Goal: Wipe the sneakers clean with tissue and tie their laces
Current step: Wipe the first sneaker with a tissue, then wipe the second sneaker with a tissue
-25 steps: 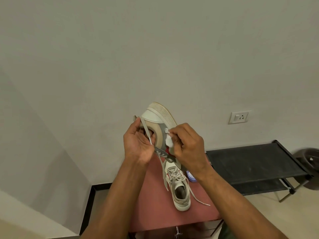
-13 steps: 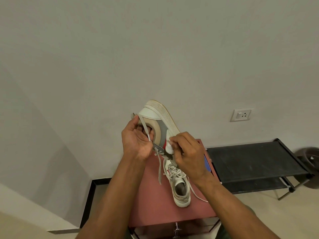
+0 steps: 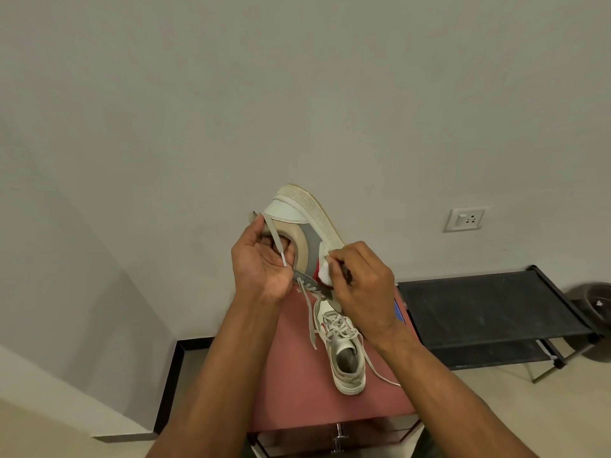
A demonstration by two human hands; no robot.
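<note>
Left hand [image 3: 261,266] gripping raised sneaker [image 3: 304,226], right hand [image 3: 360,285] fingers pinching tissue [image 3: 324,271] against it

A reddish-brown table [image 3: 297,385] stands against the wall, with a metal handle on the drawer front at its near edge. One white sneaker [image 3: 344,355] sits upright on its top, opening toward the camera, a loose lace [image 3: 380,375] trailing off to the right across the surface. Something blue [image 3: 398,312] lies at the table's right edge, mostly hidden.
</note>
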